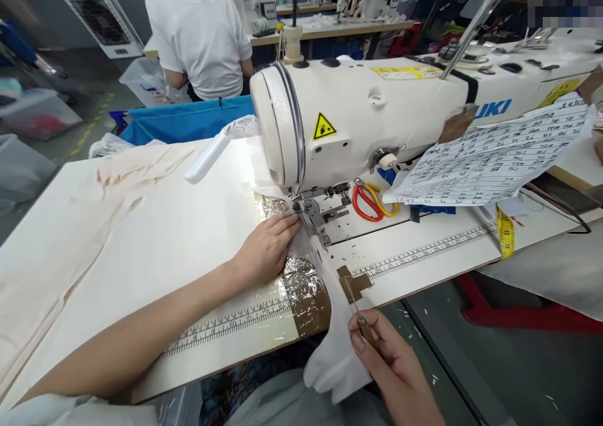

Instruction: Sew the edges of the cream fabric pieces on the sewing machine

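Note:
My left hand [267, 250] lies flat on white fabric beside the needle area of a white sewing machine [348, 118], its fingers extended toward the presser foot. My right hand [384, 350] is at the table's front edge, its thumb and fingers closed on the brown handle of a thin pointed tool [365, 332]. From the machine the white fabric [336, 344] runs down over the edge and hangs between my hands. Clear tape over brown material [308, 294] covers the table edge under it.
Red and yellow scissors [367, 205] lie by the machine bed, near a handwritten sheet [490, 156] and a yellow tape measure [506, 231]. Pale fabric [70, 225] spreads at left. A person in a white shirt [202, 39] is beyond a blue cloth bin [188, 121].

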`<state>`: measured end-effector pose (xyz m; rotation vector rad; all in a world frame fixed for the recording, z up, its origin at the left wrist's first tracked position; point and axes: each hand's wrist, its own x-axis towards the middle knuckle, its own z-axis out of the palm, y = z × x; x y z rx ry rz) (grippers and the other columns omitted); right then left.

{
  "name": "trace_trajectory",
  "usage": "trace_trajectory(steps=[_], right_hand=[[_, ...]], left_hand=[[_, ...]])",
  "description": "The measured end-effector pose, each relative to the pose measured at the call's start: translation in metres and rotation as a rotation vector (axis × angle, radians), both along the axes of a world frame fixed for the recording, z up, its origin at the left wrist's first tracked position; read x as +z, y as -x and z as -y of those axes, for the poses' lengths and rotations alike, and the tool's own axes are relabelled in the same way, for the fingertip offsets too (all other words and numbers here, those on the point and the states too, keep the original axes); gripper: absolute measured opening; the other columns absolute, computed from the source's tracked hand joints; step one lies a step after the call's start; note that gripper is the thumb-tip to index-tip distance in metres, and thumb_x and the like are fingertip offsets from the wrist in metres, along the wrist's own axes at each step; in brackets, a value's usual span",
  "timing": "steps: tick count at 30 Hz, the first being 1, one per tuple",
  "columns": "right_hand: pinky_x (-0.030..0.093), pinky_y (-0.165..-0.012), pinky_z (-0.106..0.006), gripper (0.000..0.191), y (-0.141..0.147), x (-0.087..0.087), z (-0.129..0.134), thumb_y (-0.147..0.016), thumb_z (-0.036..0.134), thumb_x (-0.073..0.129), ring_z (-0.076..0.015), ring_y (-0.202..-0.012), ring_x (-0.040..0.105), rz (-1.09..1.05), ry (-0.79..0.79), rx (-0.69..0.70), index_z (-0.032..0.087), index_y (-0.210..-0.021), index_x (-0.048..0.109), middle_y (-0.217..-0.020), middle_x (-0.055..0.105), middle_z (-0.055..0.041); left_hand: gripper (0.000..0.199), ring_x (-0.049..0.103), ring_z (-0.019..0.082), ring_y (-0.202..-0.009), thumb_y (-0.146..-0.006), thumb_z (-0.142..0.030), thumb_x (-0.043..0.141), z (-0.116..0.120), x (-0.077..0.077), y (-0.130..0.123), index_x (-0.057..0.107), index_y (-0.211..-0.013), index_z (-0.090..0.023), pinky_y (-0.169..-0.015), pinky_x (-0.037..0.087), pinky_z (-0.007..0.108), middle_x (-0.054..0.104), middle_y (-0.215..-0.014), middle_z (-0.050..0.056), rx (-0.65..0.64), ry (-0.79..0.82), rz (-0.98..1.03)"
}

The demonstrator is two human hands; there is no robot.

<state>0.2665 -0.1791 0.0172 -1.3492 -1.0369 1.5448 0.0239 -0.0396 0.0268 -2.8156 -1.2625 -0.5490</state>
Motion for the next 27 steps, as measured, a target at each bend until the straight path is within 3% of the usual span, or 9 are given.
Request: trace_trajectory(steps=[3, 5, 8, 10, 13, 17, 22, 27], right_hand=[[0.055, -0.064, -0.023, 0.034, 0.009, -0.006, 0.007, -0.085, 0.053, 0.068, -0.0162, -0.072, 0.064, -0.230, 0.181, 0.016, 0.023, -0.099, 0.067, -0.087, 0.065, -0.0044], [0.055, -0.065, -0.023, 0.035, 0.013, -0.007, 0.014, -0.084, 0.053, 0.068, -0.0162, -0.073, 0.065, -0.243, 0.232, 0.024, 0.023, -0.102, 0.068, -0.088, 0.066, -0.0042], [0.053, -0.064, -0.019, 0.030, 0.013, -0.003, 0.019, -0.088, 0.051, 0.065, -0.0142, -0.071, 0.063, -0.053, 0.121, -0.020, 0.024, -0.100, 0.068, -0.080, 0.065, -0.0016], [0.054, -0.067, -0.019, 0.028, 0.009, 0.000, 0.016, -0.091, 0.048, 0.062, -0.0149, -0.074, 0.065, 0.115, 0.002, -0.061, 0.023, -0.103, 0.067, -0.086, 0.069, -0.0033], [0.057, -0.071, -0.020, 0.027, 0.001, 0.001, 0.004, -0.094, 0.044, 0.059, -0.0176, -0.083, 0.070, 0.300, -0.165, -0.010, 0.022, -0.107, 0.067, -0.098, 0.073, -0.0076], [0.057, -0.069, -0.018, 0.023, -0.002, -0.002, -0.010, -0.097, 0.038, 0.054, -0.0173, -0.086, 0.072, 0.430, -0.354, 0.028, 0.021, -0.108, 0.066, -0.099, 0.075, -0.0077], [0.056, -0.066, -0.016, 0.021, 0.003, 0.005, -0.017, -0.098, 0.034, 0.051, -0.0148, -0.079, 0.072, 0.499, -0.432, 0.043, 0.020, -0.106, 0.065, -0.097, 0.075, -0.0073], [0.055, -0.061, -0.016, 0.022, 0.008, 0.017, -0.029, -0.098, 0.033, 0.049, -0.0147, -0.075, 0.072, 0.519, -0.436, 0.059, 0.019, -0.104, 0.064, -0.092, 0.075, -0.0077]], left_hand=[[0.044, 0.048, 0.027, -0.132, -0.092, -0.006, 0.034, 0.000, -0.001, 0.001, 0.049, -0.134, -0.005, -0.111, 0.047, 0.048, 0.054, -0.138, 0.016, -0.020, -0.010, -0.026], [0.044, 0.048, 0.029, -0.130, -0.092, -0.006, 0.035, 0.000, 0.000, -0.002, 0.049, -0.134, -0.005, -0.107, 0.049, 0.049, 0.053, -0.137, 0.018, -0.001, -0.026, -0.046], [0.041, 0.051, 0.031, -0.119, -0.092, -0.006, 0.037, 0.000, 0.002, -0.008, 0.053, -0.129, -0.005, -0.096, 0.055, 0.048, 0.056, -0.128, 0.019, 0.053, -0.067, -0.082], [0.039, 0.052, 0.031, -0.111, -0.092, -0.005, 0.036, -0.001, 0.003, -0.011, 0.056, -0.125, -0.005, -0.090, 0.056, 0.046, 0.057, -0.122, 0.018, 0.068, -0.082, -0.094], [0.037, 0.051, 0.029, -0.103, -0.093, -0.006, 0.033, -0.005, 0.003, -0.012, 0.060, -0.119, -0.007, -0.085, 0.057, 0.046, 0.058, -0.115, 0.017, 0.065, -0.067, -0.074], [0.035, 0.052, 0.027, -0.100, -0.095, -0.008, 0.034, -0.009, 0.002, -0.006, 0.060, -0.118, -0.009, -0.085, 0.056, 0.046, 0.058, -0.110, 0.015, 0.014, -0.054, 0.040], [0.035, 0.055, 0.024, -0.101, -0.093, -0.004, 0.035, -0.010, 0.002, 0.000, 0.059, -0.117, -0.014, -0.089, 0.055, 0.044, 0.060, -0.114, 0.012, -0.079, -0.042, 0.105], [0.038, 0.052, 0.029, -0.105, -0.093, -0.008, 0.035, -0.012, 0.000, -0.002, 0.058, -0.123, -0.013, -0.086, 0.054, 0.049, 0.058, -0.116, 0.014, 0.007, -0.073, 0.029]])
